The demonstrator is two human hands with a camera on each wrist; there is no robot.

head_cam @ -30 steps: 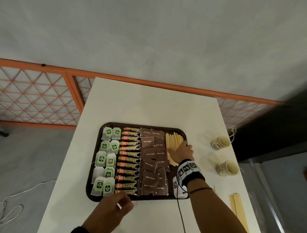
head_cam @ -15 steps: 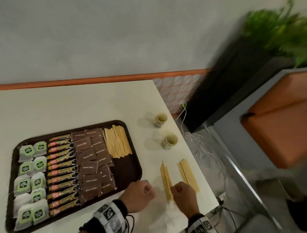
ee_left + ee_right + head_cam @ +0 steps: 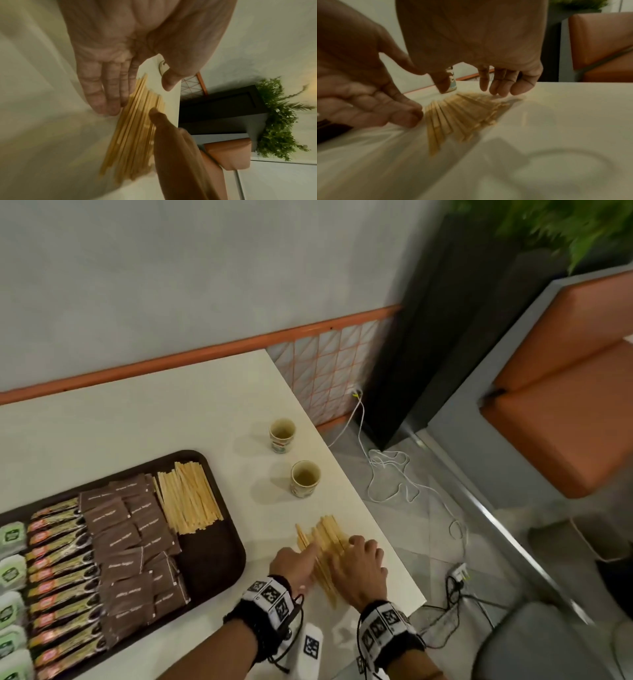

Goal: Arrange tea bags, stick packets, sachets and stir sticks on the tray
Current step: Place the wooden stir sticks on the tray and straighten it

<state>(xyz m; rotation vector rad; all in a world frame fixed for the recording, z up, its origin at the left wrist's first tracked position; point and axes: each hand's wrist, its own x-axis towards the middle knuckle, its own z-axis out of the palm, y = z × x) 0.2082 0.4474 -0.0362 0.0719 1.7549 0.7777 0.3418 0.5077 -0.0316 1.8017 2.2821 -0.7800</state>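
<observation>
The white tabletop [image 3: 144,419] is carrying a dark tray [image 3: 209,563] already lined with tea bags [image 3: 12,570], stick packets [image 3: 58,563], brown sachets [image 3: 133,546] and a row of stir sticks [image 3: 188,498]. Right of the tray, both hands are flanking a loose pile of stir sticks [image 3: 325,542]. The left hand [image 3: 294,559] is lying with straight fingers [image 3: 102,94] against the pile's left edge; the right hand [image 3: 359,563] is hovering palm-down over it, fingers [image 3: 501,83] loosely extended, gripping nothing.
</observation>
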